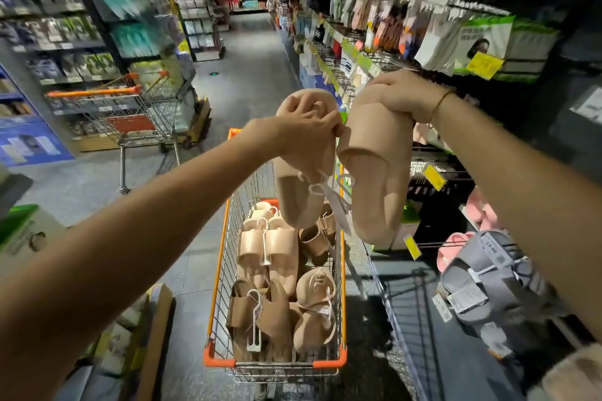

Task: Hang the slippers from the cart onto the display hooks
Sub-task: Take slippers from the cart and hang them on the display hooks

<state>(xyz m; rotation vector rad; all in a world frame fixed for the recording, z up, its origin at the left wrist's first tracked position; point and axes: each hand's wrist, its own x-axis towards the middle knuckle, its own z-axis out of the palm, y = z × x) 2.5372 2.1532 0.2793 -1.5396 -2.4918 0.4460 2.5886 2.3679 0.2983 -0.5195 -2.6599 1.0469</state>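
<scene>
I hold a pair of beige slippers up over the cart. My left hand (pixel 309 127) grips the left slipper (pixel 298 195) near its heel end. My right hand (pixel 404 98) clasps the top of the right slipper (pixel 374 182). Both slippers hang toe down, side by side, with a white plastic hanger and tag (pixel 338 192) dangling between them. Below them stands the wire cart with orange trim (pixel 221 273), holding several more beige and brown slippers (pixel 270 251) on white hangers. Display hooks (pixel 456 172) with yellow price tags stick out of the rack to the right.
Grey slippers (pixel 488 283) and pink slippers (pixel 456 244) hang on the rack at lower right. A second, larger cart (pixel 130 114) stands in the aisle at left. Shelves of packaged goods line both sides. A cardboard box (pixel 153 335) lies by my left arm.
</scene>
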